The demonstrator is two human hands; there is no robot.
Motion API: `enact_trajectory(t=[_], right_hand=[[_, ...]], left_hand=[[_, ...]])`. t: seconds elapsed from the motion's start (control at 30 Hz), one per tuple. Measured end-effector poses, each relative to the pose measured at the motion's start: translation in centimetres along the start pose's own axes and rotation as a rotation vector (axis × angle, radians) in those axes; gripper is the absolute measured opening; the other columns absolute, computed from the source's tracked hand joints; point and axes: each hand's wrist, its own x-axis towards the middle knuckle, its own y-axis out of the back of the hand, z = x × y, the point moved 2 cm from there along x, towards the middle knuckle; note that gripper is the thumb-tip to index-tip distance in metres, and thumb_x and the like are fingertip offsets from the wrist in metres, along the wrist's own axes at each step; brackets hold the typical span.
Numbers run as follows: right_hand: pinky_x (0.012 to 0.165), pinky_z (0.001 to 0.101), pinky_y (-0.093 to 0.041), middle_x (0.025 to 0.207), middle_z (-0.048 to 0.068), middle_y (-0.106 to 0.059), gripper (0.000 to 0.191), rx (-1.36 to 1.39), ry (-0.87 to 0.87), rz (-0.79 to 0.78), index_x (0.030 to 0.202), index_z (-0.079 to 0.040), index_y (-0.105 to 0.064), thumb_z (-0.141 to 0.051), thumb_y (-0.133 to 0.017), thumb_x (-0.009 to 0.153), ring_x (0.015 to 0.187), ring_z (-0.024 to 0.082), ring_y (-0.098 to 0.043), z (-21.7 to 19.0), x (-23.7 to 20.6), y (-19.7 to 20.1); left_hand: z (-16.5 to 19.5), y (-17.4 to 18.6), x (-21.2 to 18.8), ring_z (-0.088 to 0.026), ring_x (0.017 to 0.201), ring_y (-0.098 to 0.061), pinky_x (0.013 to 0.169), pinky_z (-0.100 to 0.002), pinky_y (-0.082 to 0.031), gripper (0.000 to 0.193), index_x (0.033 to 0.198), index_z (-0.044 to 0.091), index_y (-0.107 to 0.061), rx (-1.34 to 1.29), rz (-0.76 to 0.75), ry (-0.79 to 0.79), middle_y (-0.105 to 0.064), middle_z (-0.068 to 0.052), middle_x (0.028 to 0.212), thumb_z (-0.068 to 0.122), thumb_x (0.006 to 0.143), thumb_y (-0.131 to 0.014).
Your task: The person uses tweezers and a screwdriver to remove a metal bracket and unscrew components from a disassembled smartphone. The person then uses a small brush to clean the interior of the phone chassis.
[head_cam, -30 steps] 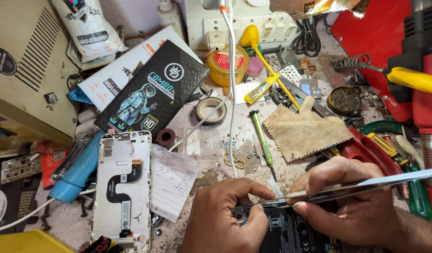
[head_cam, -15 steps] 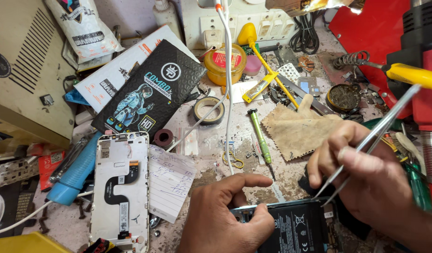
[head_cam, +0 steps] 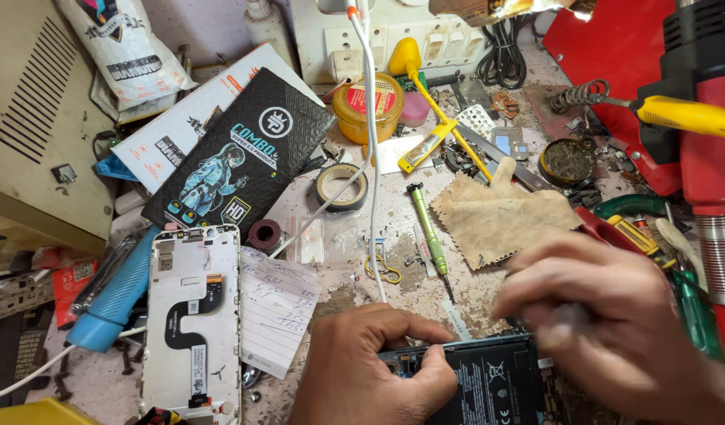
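Your left hand (head_cam: 370,370) sits at the bottom centre of the head view, fingers curled together and clamped on the top left corner of the opened phone (head_cam: 473,382); the thumb presses along its upper edge. That phone lies at the near edge of the counter (head_cam: 339,236), its black battery (head_cam: 496,386) facing up; your right hand (head_cam: 614,323) hovers over its upper right corner, blurred. The right fingers look bunched together, but you cannot tell from this view whether they grip anything; the blur hides it.

To the left of your left hand lies a white phone back cover (head_cam: 191,323) with a black flex strip down its middle; a handwritten paper slip (head_cam: 276,307) rests just beside it, touching its right edge. A blue cylindrical tool (head_cam: 114,295) lies on the cover's other side. Beyond them a black printed box (head_cam: 240,161) leans across a white box (head_cam: 197,118).

Near the middle of the counter a green-handled screwdriver (head_cam: 427,236) points toward you, just left of a tan cloth (head_cam: 496,216); a roll of tape (head_cam: 340,185) sits further back, with a white cable (head_cam: 370,149) running past it. A yellow jar (head_cam: 368,106) stands behind; a yellow-handled soldering iron (head_cam: 685,116) lies at the right, over a red stand (head_cam: 614,55).
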Motion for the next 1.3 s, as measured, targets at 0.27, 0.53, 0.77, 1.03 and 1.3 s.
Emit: enact_trajectory(t=[0.27,0.53,0.77,1.03,1.3], right_hand=[[0.067,0.0274,-0.056,0.082,0.002,-0.076,0.014,0.101,-0.217,-0.366,0.094,-0.005,-0.078,-0.013,-0.077,0.084,0.076,0.01,-0.069,0.8,0.3,-2.3],[0.054,0.0277,-0.048,0.07,0.0,-0.069,0.016,-0.127,-0.366,-0.34,0.089,-0.008,-0.086,-0.014,-0.079,0.075,0.059,0.008,-0.061,1.7,-1.3,-2.3],[0.058,0.0221,-0.057,0.08,-0.003,-0.076,0.023,-0.079,-0.044,-0.147,0.095,-0.008,-0.079,-0.012,-0.078,0.072,0.068,0.002,-0.072,-0.5,-2.6,-0.8],[0.058,0.0172,-0.053,0.079,-0.006,-0.075,0.022,-0.122,0.048,-0.003,0.095,-0.012,-0.078,-0.008,-0.082,0.074,0.068,-0.001,-0.067,-2.5,-4.3,-1.1],[0.051,0.0216,-0.047,0.07,-0.002,-0.067,0.022,-0.077,-0.31,-0.117,0.096,-0.011,-0.081,-0.007,-0.086,0.075,0.062,0.002,-0.056,-0.9,-4.5,-1.5]], left_hand=[[0.8,-0.2,0.0,-0.006,0.041,-0.049,0.042,-0.027,-0.038,0.04,0.104,0.02,-0.08,0.101,0.013,0.112,-0.055,0.0,0.048,0.021,0.064,-0.078],[1.3,-0.4,-1.0,-0.01,0.061,-0.07,0.056,-0.028,-0.053,0.052,0.124,0.02,-0.069,0.07,-0.042,0.018,-0.073,-0.001,0.068,0.019,0.072,-0.074],[2.4,-0.8,-3.1,-0.011,0.088,-0.08,0.079,-0.028,-0.061,0.069,0.136,0.015,-0.056,-0.222,0.042,0.04,-0.085,-0.006,0.092,0.012,0.071,-0.082],[3.2,-1.6,-4.7,-0.009,0.085,-0.078,0.077,-0.025,-0.062,0.085,0.145,0.016,-0.047,-0.378,0.132,-0.017,-0.082,-0.008,0.09,0.003,0.068,-0.079],[3.8,-1.3,-4.4,-0.007,0.066,-0.071,0.062,-0.022,-0.056,0.089,0.149,0.021,-0.05,-0.363,0.102,0.126,-0.074,-0.005,0.074,0.0,0.066,-0.077]])
